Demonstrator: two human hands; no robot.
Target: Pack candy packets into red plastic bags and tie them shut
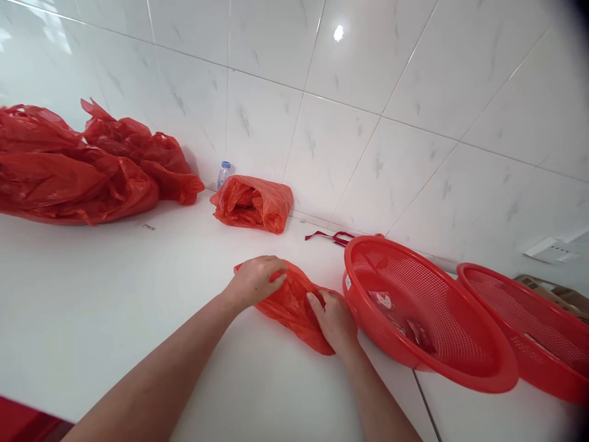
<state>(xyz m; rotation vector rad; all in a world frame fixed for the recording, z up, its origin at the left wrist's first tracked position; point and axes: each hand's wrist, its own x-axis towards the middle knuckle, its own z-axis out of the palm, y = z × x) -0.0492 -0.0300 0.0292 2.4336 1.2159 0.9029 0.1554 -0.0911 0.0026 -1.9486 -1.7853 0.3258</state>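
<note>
A thin red plastic bag (294,307) lies crumpled on the white table between my two hands. At its left end my left hand (256,281) grips it, fingers curled over the film and thumb close to them. My right hand (335,318) is closed on the other end, with its thumb on top and its other fingers partly hidden by the plastic. Just right of that hand stands a large red perforated basket (442,301), tilted in view, with several small red packets (416,334) in the bottom.
Behind the hands sits a folded bundle of red bags (271,196), beside a small blue-capped bottle (224,173). Large heaps of red bags (69,172) fill the back left. Red-handled scissors (340,237) lie near the tiled wall (345,153). A second red basket (519,307) stands far right.
</note>
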